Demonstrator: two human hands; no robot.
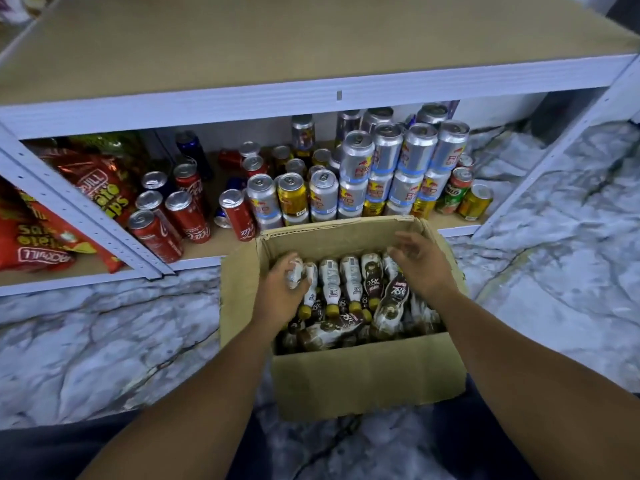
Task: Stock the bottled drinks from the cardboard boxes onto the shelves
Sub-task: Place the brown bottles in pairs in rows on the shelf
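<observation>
An open cardboard box [367, 375] stands on the floor in front of the shelves, filled with several small brown-and-white coffee bottles [349, 285] with gold caps. My left hand [280, 292] is inside the box at its left side, fingers curled round one bottle [295, 273]. Over the box's right side hovers my right hand [420, 263], fingers loosely bent, holding nothing. The upper shelf board [277, 39] is bare. The lower shelf [214, 249] carries cans.
On the lower shelf stand red cola cans [188, 216], stacked silver energy-drink cans [388, 168], yellow cans and green Milo cans [457, 192]. Red chip bags [38, 233] fill the shelf at left. White metal uprights [79, 216] frame the shelves. The floor [104, 344] is marbled.
</observation>
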